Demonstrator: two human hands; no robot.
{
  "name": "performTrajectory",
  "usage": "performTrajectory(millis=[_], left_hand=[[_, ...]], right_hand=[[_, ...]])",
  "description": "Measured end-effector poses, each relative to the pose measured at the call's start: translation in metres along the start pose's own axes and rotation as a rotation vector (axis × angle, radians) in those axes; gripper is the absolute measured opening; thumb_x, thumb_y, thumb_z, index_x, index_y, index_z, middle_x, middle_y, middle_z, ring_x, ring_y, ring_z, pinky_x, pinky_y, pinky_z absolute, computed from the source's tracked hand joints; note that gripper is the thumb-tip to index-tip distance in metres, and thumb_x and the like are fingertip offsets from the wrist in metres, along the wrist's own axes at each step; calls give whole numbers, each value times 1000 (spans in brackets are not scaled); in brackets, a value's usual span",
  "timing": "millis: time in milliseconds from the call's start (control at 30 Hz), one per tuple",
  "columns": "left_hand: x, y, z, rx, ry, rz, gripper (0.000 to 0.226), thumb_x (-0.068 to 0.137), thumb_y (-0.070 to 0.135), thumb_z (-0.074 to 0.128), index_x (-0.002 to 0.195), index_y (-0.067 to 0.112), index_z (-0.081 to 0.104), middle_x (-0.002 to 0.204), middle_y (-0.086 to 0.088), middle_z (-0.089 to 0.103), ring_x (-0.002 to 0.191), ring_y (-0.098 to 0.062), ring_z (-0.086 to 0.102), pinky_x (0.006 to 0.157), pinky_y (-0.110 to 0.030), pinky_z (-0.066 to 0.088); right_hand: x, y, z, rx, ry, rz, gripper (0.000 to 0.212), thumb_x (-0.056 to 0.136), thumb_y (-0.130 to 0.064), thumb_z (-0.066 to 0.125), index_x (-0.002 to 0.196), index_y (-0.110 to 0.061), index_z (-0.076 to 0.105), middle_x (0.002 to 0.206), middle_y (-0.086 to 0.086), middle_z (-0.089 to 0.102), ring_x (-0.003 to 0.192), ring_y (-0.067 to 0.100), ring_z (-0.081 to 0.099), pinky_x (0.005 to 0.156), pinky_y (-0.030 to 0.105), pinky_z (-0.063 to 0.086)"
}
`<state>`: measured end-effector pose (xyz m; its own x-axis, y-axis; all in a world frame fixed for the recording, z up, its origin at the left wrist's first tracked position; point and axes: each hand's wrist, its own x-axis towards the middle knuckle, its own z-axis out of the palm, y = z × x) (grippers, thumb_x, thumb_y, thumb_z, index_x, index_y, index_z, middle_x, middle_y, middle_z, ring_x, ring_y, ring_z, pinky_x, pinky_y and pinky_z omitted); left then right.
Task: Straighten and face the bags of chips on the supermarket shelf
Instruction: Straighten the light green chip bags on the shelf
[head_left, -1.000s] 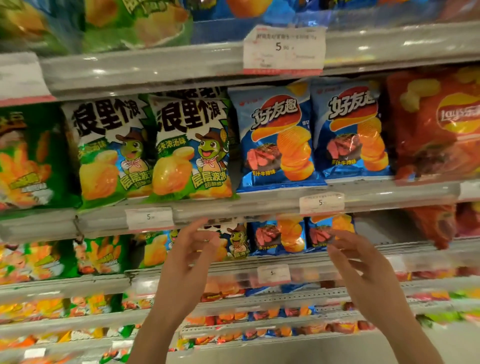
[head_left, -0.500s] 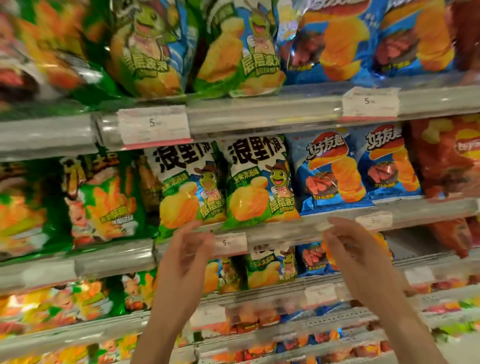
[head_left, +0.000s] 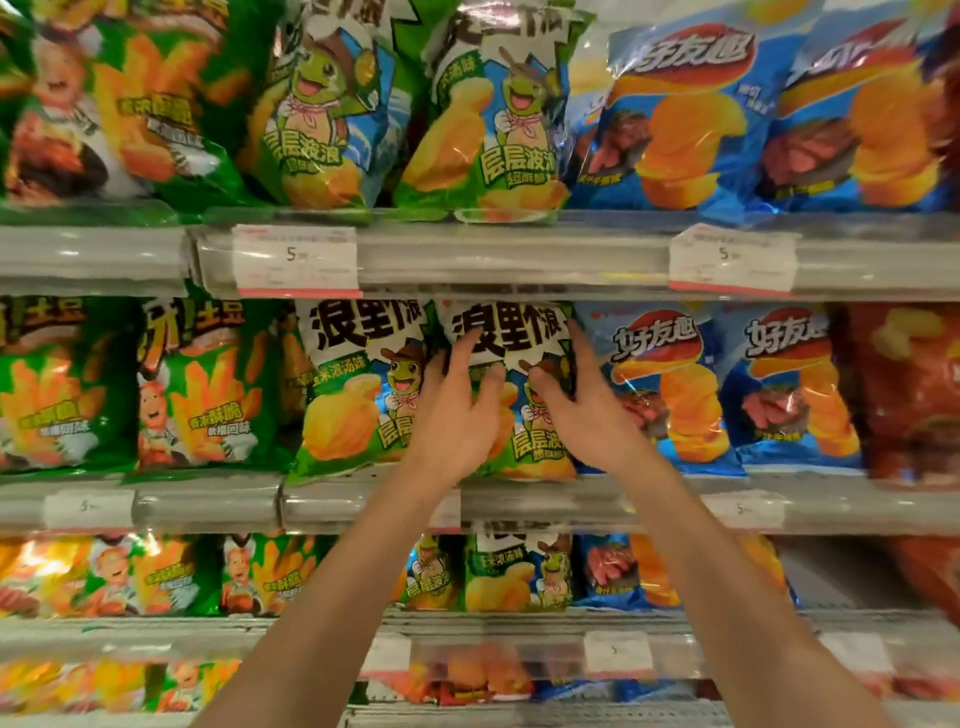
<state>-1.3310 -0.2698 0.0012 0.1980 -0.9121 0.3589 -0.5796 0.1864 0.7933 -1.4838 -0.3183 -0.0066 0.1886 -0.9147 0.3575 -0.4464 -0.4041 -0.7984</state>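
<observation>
The glossy green-and-white chip bag with a cartoon frog (head_left: 511, 395) is clasped from both sides: the left hand (head_left: 457, 415) is spread over its left edge, fingers splayed on the white top panel, and the right hand (head_left: 582, 410) is wrapped round its right edge, thumb on the front. Neither hand is clenched shut; the bag is pinched between them. It stands upright on the middle shelf (head_left: 597, 501), at the front lip, and is probably held at both edges so that it can be squared to face outward. A matching frog bag (head_left: 358, 395) is touched on the left and a blue foil chip bag (head_left: 660, 384) presses in on the right, so little room is left for turning. Overhead, a clear price rail (head_left: 519, 254) runs close above the bag's top.
</observation>
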Motion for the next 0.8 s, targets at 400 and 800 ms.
performTrajectory(millis=[400,800], left_hand=[[39,-4,8,-22,19,2,52,105,46,37,154,37,22,139,-15,49,116,-24,52,102,-31,36],[40,-8,12,-257,-55,-234,66,102,60,31,158,30,13,159,-3,37,144,-30,36,116,-41,25]], right_hand=[[12,5,-3,256,50,-30,67,98,-10,59,154,-32,29,130,-18,57,121,0,55,105,22,45],[21,12,12,326,57,278,66,90,-61,56,148,-34,36,141,-6,54,129,18,52,111,44,41]])
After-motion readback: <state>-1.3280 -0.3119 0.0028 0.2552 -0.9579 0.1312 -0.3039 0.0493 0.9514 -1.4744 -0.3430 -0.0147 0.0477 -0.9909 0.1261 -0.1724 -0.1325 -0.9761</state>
